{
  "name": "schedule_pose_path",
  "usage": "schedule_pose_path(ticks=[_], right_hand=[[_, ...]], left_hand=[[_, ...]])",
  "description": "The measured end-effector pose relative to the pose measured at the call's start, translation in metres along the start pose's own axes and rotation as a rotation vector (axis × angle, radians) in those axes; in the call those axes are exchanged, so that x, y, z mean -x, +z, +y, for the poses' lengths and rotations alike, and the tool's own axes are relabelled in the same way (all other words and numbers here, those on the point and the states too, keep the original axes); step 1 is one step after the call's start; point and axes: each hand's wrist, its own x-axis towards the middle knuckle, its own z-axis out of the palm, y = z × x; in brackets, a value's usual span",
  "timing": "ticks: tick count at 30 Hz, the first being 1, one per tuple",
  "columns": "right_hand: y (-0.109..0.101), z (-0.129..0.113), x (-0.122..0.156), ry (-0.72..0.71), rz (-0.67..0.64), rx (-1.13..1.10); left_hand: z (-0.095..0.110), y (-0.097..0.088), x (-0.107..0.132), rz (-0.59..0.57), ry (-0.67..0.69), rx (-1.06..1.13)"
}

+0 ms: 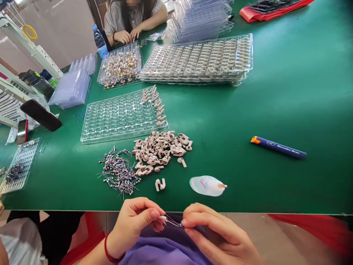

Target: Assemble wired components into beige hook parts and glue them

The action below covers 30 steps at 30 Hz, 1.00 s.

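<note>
Below the table's near edge, my left hand (136, 219) pinches a small white part with thin wires (169, 220) running from it. My right hand (212, 230) pinches the other end of those wires. Both hands hover over my purple lap. On the green table just ahead lie a pile of beige curved shells (158, 149), a tangle of small wired parts (118, 173), two loose shells (160, 184) and a small clear glue bottle (208, 185) on its side. A clear tray (116, 117) holds a column of shells at its right end.
A blue-and-orange lighter (278, 147) lies to the right. Filled clear trays (198, 60) and a tray of wired parts (120, 68) sit farther back, where another person (132, 22) works. A phone (40, 115), a water bottle (99, 40) and a small tray (18, 165) are at left.
</note>
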Motion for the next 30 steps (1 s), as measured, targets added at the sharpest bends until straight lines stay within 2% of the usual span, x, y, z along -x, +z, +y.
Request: schedule_pose_path(ticks=[7,14,22,27,30], right_hand=[[-0.0008,-0.0020,0.0009,-0.045,-0.054,0.008],[-0.0002,0.0026,0.0028,-0.006,0.000,-0.002],[0.0015,0.0002,0.0012,-0.038,-0.010,0.073],[0.0027,0.0044,0.0060,-0.065,0.068,0.169],[0.0022,0.0057,0.0062,-0.064,0.058,0.149]], left_hand=[[-0.0011,-0.0001,0.0001,0.002,-0.006,0.002],[0.0007,-0.0002,-0.0002,-0.024,0.004,-0.019],[0.0032,0.0037,0.0027,-0.029,0.046,-0.159],[0.0028,0.0032,0.0045,-0.039,0.075,-0.226],[0.0022,0.0024,0.0055,-0.035,0.101,-0.290]])
